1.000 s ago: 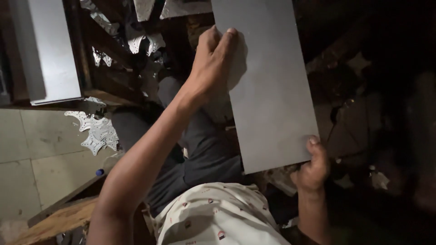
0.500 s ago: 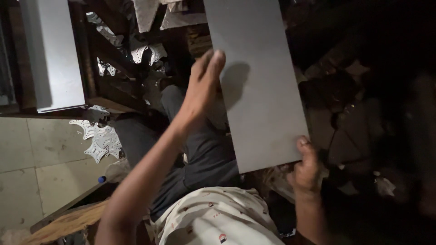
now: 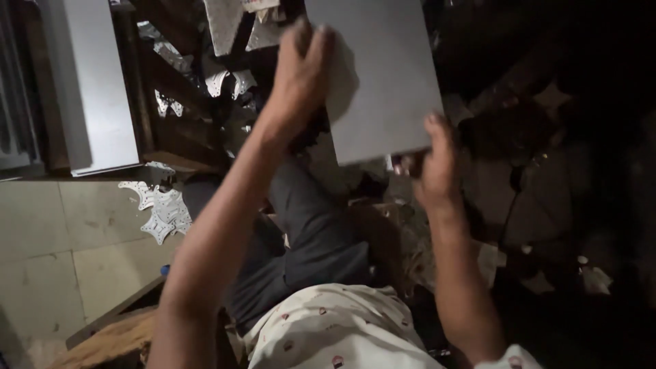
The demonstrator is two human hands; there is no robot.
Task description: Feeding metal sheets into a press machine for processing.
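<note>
A: Head view, item one. State the position of the grey metal sheet (image 3: 383, 75).

B: Upper centre of the frame, held flat-faced toward the camera, its top edge cut off by the frame. One sheet is in hand.

A: Left hand (image 3: 301, 75)?

B: Fingers extended, palm pressed flat on the sheet's left edge. It is not curled round anything; it appears to steady the sheet against tilt.

A: Right hand (image 3: 430, 167)?

B: Clamped on the lower right corner, thumb on the face, fingers behind. This grip likely carries the weight, since a corner hold and a flat palm together keep a thin panel from flexing.

A: Surroundings, by count.

B: One pale metal panel (image 3: 96, 89) stands at upper left against dark framing. One cluster of pale cut-out scrap (image 3: 160, 212) lies on the tiled floor (image 3: 61, 253) at left; further scrap pieces (image 3: 229, 27) show at top centre, number unclear. One wooden plank (image 3: 109, 338) sits at lower left. The right side of the frame is too dark to read.
</note>
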